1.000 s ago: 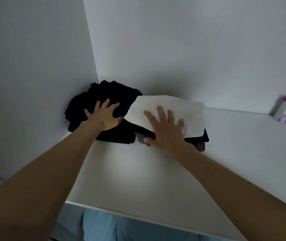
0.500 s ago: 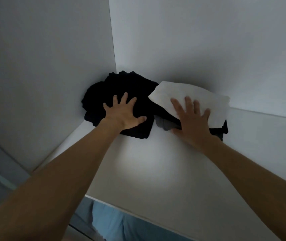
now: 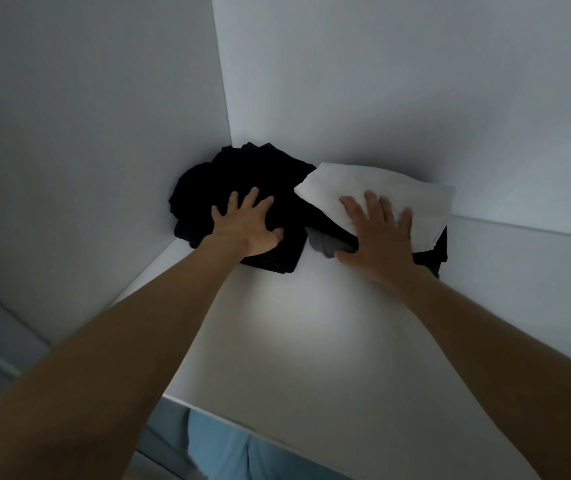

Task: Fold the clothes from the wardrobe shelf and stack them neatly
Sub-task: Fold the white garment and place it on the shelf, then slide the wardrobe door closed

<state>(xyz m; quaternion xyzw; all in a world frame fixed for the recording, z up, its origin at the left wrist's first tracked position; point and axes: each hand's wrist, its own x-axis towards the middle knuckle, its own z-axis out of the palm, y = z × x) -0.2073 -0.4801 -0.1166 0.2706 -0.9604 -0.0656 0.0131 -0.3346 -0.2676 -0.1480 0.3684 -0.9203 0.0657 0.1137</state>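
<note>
Head view: two hands and two heaps of clothes are seen on one white wardrobe shelf. The left hand is laid flat on a rumpled black heap, its fingers spread apart and straight, with nothing clamped. The right hand is pressed on one folded white garment, fingers likewise spread, the thumb lying down by one grey garment that pokes out beneath. A dark layer is seen under the white piece; how many black pieces are in either heap cannot be counted in the dim light.

Both heaps are lodged in the far left corner of the shelf, the black one against the left side panel and the back panel, the white-topped one just beside it and touching it. A wide bare stretch of shelf is left between the heaps and the front edge, and more to the right. Below the front edge, blue fabric is visible.
</note>
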